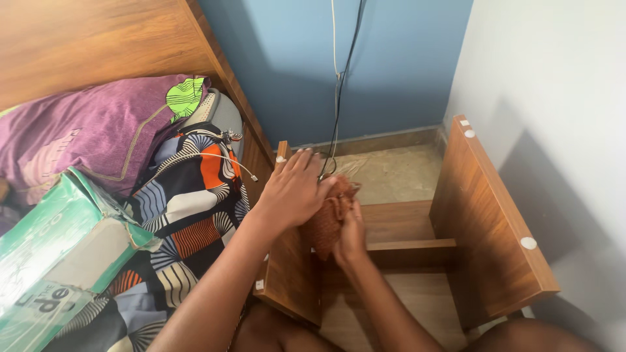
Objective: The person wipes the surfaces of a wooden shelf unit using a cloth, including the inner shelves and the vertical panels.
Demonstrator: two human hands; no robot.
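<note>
My left hand (295,189) rests with fingers spread on the top edge of the left wooden side panel (291,274) of a small open cabinet frame, and its fingertips touch a brown-orange knitted cloth (327,221). My right hand (352,234) grips that cloth from below, pressing it against the inner face of the left panel. The right wooden panel (486,228) stands a little apart, joined by a cross shelf (407,244). Part of the cloth is hidden by both hands.
A bed on the left carries a purple pillow (78,130), a patterned striped sheet (189,208), a green cardboard box (45,261) and a white cable (225,160). Black and white cables (339,85) hang down the blue wall. A white wall (554,98) bounds the right.
</note>
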